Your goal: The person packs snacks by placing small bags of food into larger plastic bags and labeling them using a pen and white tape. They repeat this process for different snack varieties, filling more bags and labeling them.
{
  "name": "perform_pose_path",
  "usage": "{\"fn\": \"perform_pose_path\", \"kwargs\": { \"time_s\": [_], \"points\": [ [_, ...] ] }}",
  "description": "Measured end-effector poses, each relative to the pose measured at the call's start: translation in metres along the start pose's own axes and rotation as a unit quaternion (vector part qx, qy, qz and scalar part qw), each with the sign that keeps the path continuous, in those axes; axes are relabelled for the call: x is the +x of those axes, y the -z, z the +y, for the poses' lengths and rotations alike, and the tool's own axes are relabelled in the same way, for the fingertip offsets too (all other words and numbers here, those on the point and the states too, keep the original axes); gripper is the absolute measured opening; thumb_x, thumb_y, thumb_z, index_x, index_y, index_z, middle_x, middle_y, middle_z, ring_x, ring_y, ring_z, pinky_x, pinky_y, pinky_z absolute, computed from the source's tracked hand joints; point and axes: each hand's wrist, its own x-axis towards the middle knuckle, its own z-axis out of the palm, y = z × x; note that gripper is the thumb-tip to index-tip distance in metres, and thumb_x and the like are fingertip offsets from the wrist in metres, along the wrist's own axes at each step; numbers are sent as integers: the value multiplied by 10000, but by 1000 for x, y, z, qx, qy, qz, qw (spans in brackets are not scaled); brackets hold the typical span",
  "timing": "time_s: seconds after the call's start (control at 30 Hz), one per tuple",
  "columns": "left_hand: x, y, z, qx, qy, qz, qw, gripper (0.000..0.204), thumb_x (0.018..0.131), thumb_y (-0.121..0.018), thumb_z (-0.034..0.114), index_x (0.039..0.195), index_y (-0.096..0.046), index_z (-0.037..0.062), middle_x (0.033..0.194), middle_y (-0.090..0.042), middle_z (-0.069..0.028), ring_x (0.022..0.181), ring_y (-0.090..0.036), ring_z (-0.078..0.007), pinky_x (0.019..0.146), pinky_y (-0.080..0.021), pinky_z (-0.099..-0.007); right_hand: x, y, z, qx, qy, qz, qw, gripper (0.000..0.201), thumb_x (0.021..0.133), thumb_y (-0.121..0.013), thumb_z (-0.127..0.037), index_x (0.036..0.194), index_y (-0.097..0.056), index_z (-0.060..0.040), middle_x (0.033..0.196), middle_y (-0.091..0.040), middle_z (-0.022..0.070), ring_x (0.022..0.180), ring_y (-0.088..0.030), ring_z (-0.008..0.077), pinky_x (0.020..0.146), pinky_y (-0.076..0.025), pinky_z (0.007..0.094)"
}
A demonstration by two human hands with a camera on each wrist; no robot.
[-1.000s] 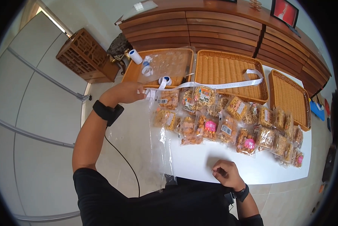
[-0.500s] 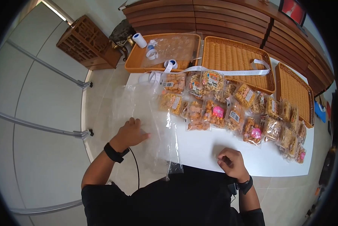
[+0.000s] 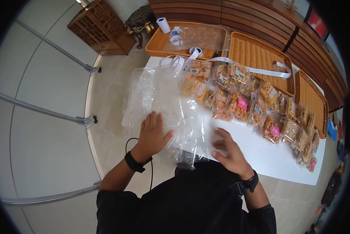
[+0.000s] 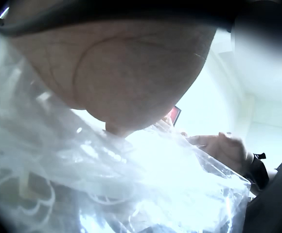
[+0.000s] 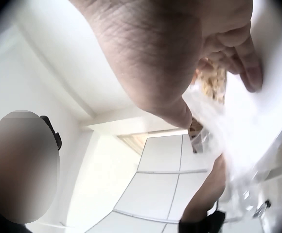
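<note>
Clear plastic bags lie spread over the table's left end, with their lower edge near the person's body. My left hand rests on them, fingers straight and thumb out to the side. In the left wrist view its palm lies over the crinkled plastic. Close to the bags' right edge is my right hand, fingers loosely spread and nothing held. The right wrist view shows that hand above the white tabletop. Several small packs of snacks sit in rows beyond and right of the bags.
Along the back stand three wicker trays: left, middle and right. A white roll and sheets of plastic are in the left one. A label strip runs into the middle tray. A black cable hangs by the left wrist.
My left hand has come back from the label strip at the table's far left onto the bags. My right hand has uncurled and moved left toward them. The view has tilted down.
</note>
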Motion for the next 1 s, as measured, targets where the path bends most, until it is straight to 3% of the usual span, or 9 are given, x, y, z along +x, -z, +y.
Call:
{"fn": "perform_pose_path", "kwargs": {
  "time_s": [0.2, 0.3, 0.4, 0.5, 0.63, 0.73, 0.83, 0.87, 1.0],
  "points": [
    [11, -8, 4, -34, 24, 4, 999, 812, 920, -607, 504, 1375, -420, -143, 1396, -395, -369, 1306, -388, -517, 1099, -322, -565, 48, -40, -28, -20, -89, 28, 995, 928, 847, -777, -278, 1490, -230, 106, 1321, -542, 332, 975, -674, 306, 841, -539, 364],
    [8, -6, -2, -68, 28, -10, 997, 816, 924, -610, 500, 1366, -422, -158, 1388, -410, -368, 1319, -383, -510, 1119, -308, -553, 61, -51, -22, -104, -43, 48, 992, 877, 809, -781, -199, 1462, -281, 105, 1150, -632, 309, 879, -688, 317, 794, -544, 364],
    [8, 5, -14, -171, 16, 0, 985, 706, 929, -644, 411, 1329, -461, -140, 1365, -459, -335, 1307, -429, -469, 1111, -339, -516, 70, -57, 12, -133, 100, 107, 980, 767, 788, -759, -115, 1413, -359, 79, 978, -672, 267, 809, -689, 339, 753, -545, 378],
    [2, 34, -31, -249, -22, 5, 968, 520, 928, -671, 293, 1271, -534, -73, 1344, -508, -282, 1270, -499, -405, 1074, -395, -472, 67, -55, 5, -87, 1, 80, 993, 671, 794, -727, -65, 1370, -406, 55, 911, -678, 222, 768, -692, 332, 724, -542, 388],
    [-17, 67, -61, -272, -20, 33, 961, 326, 932, -667, 207, 1200, -612, 28, 1316, -554, -224, 1207, -567, -355, 1018, -450, -442, 69, -57, 17, 29, -40, 77, 996, 638, 809, -700, -19, 1372, -407, 49, 866, -664, 183, 699, -680, 252, 650, -537, 354],
    [-28, 78, -85, -290, 118, 74, 947, 391, 917, -685, 225, 1261, -589, 64, 1363, -503, -254, 1271, -507, -390, 1059, -411, -457, 70, -58, 11, 62, -58, 71, 994, 617, 830, -675, 13, 1379, -395, 52, 875, -649, 148, 664, -663, 190, 597, -529, 318],
    [-41, 40, -105, -148, 116, 34, 982, 544, 889, -714, 250, 1361, -511, 73, 1441, -392, -306, 1351, -396, -447, 1109, -352, -486, 69, -58, 3, 89, -73, 62, 991, 601, 849, -655, 30, 1386, -386, 48, 917, -639, 133, 654, -652, 158, 569, -524, 300],
    [-41, 30, -102, -152, 138, -17, 979, 684, 880, -718, 232, 1468, -390, 110, 1521, -271, -300, 1445, -260, -441, 1168, -280, -487, 69, -58, 3, 92, -75, 57, 991, 598, 853, -650, 32, 1388, -384, 47, 933, -637, 133, 653, -651, 156, 566, -525, 299],
    [-38, 22, -86, -169, 174, 14, 970, 776, 872, -727, 275, 1513, -327, 97, 1531, -222, -337, 1461, -217, -462, 1177, -265, -479, 70, -57, 10, 60, -19, 55, 997, 559, 896, -643, -7, 1388, -383, 41, 946, -637, 129, 661, -651, 141, 533, -514, 294]
  ]
}}
